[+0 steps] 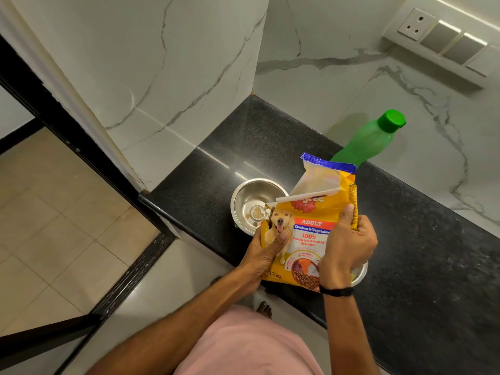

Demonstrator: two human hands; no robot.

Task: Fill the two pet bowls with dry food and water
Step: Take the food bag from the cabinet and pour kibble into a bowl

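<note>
Both hands grip the dry food bag [308,234], held upright over the black bench [405,239]. Left hand [266,253] clamps the bag's left edge, thumb across the front print. Right hand [349,244] closes round the right edge, fingers wrapped behind, a black band at the wrist. Bag top is torn open, flap folded out toward the left.

First steel bowl [255,204] sits on the bench just behind and left of the bag, partly hidden by it. It holds only a few kibble pieces at the bottom, mostly bare metal. Second steel bowl [361,272] is nearly all hidden behind the bag and right hand; only a bit of rim shows at lower right, contents cannot be told.

Green water bottle [370,139] stands behind the bag near the marble wall, green cap on.

Progress, as a judgement: early. Food pour looks barely begun, a trace in the first bowl. Left to do: tip the bag to fill that bowl properly, set the bag down, uncap the bottle, pour water in the other bowl. Bottle seems untouched, given the cap.
</note>
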